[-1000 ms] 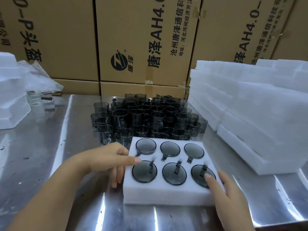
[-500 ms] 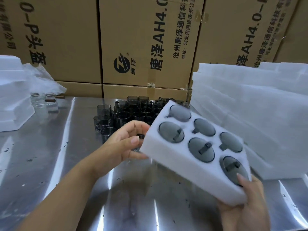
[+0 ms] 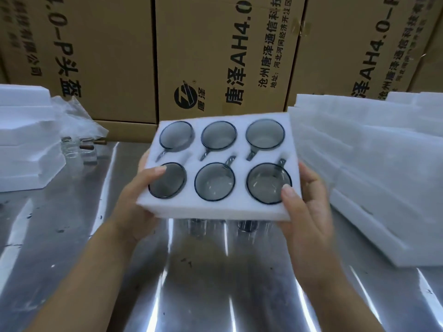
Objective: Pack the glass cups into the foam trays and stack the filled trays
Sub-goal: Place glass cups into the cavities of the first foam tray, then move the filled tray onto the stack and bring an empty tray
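Observation:
A white foam tray hangs in the air above the steel table, held level between both hands. Several smoky glass cups with handles fill all its holes. My left hand grips the tray's left end, thumb on top by the near-left cup, fingers underneath. My right hand grips the right end the same way, thumb beside the near-right cup. The loose cups on the table are mostly hidden behind the tray; a few bases show under its front edge.
A tall pile of white foam trays fills the right side of the steel table. Another foam stack and clear glasses under plastic wrap stand at the left. Cardboard boxes wall the back.
The filled tray left the table: both hands lifted it, it tilted to the right half a second ago, and now it is level and centred in front of me.

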